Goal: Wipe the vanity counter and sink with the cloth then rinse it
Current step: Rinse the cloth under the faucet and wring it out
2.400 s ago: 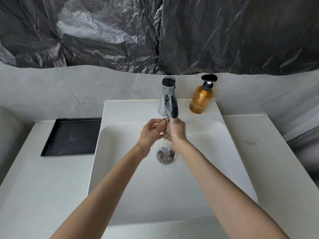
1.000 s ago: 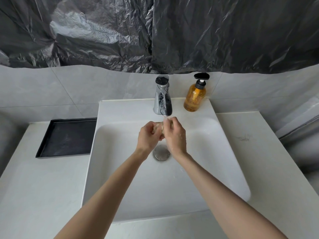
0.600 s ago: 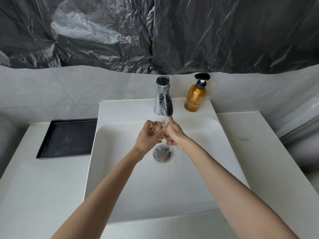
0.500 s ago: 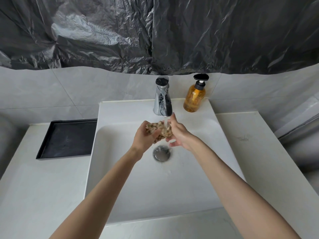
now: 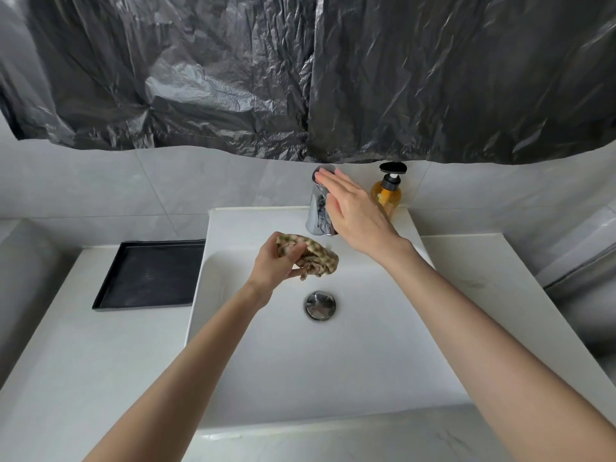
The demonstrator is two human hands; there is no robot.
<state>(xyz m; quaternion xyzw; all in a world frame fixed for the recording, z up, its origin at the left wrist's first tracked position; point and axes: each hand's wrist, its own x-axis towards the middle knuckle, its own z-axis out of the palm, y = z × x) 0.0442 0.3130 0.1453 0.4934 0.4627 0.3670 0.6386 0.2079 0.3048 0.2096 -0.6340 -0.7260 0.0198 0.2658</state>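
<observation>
While your left hand [image 5: 275,265] grips the crumpled beige checked cloth [image 5: 316,258] over the sink [image 5: 253,225], above its drain [image 5: 320,305], your right hand [image 5: 356,211] lies flat, fingers straight, on the faucet [image 5: 316,218]. An amber soap bottle [image 5: 386,195] stands just beyond it. A black tray [image 5: 150,275] sits left of your left hand, and white counter [image 5: 83,378] stretches outside both arms.

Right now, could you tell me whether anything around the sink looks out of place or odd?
Crumpled black plastic sheeting is draped across the wall above the faucet, an unusual covering there. A faint smudge marks the counter right of the sink. Otherwise nothing looks spilled or askew.
</observation>
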